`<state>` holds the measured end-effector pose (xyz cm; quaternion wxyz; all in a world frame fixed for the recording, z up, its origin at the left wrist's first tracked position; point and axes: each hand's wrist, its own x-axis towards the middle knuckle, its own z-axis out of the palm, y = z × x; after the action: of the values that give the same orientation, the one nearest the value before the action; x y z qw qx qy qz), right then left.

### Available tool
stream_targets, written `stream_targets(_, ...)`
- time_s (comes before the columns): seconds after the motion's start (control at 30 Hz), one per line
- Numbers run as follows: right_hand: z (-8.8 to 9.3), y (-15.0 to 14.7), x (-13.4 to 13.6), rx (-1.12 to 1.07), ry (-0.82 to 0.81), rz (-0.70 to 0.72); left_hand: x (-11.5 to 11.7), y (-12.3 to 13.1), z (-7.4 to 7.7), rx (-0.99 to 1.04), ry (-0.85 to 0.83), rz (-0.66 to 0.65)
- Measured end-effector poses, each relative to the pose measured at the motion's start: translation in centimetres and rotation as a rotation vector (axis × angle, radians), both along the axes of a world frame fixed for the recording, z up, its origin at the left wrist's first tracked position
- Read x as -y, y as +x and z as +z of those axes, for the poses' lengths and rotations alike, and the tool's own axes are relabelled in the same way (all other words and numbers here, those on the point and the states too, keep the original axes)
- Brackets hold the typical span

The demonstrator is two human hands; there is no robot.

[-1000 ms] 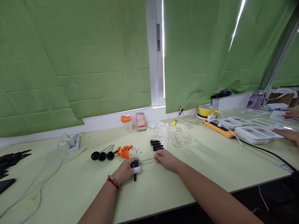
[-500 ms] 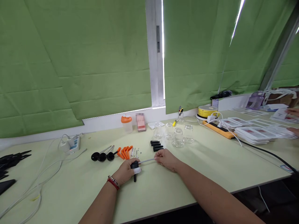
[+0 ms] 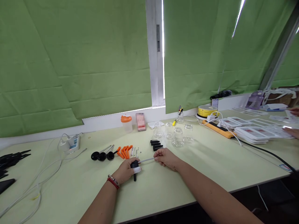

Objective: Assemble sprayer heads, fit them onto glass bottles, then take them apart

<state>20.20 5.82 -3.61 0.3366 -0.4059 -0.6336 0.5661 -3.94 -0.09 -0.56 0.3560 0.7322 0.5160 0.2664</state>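
Wrapped round a black round-headed plastic part (image 3: 135, 165), my left hand (image 3: 125, 171) is closed, with a white bandage on one finger. A thin metal rod (image 3: 146, 160) extends rightward from that part. The fingertips of my right hand (image 3: 167, 158) pinch the rod's far end. Just beyond the hands lie black ribbed pieces (image 3: 157, 145), orange angled pieces (image 3: 125, 152) and small metal pins (image 3: 134, 151). To the left are black round parts (image 3: 102, 156) with metal rods (image 3: 109, 148), similar to the held one.
Several clear glass jars (image 3: 178, 138) stand beyond my right hand. An orange-lidded cup (image 3: 126, 124) is near the wall. Cables (image 3: 48, 177) and a power strip (image 3: 74, 145) lie left. Stacked printed cards (image 3: 253, 133) and another person's hand (image 3: 291, 132) are at the right.
My hands keep the same hold on the black part and rod, with hardly any movement. At the far right, the other person's hands have shifted among the cards.
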Motion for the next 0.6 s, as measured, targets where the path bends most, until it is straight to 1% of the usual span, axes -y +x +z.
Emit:
stream_targets(0.3, 0.18, -0.1, 0.21, 0.038, 0.026, -0.018, 0.23, 0.11, 0.26, -0.001, -0.017, 0.007)
stream_targets(0.6, 0.36, -0.44, 0.48, 0.084, 0.074, -0.018, 0.13, 0.15, 0.17, 0.004, -0.011, 0.015)
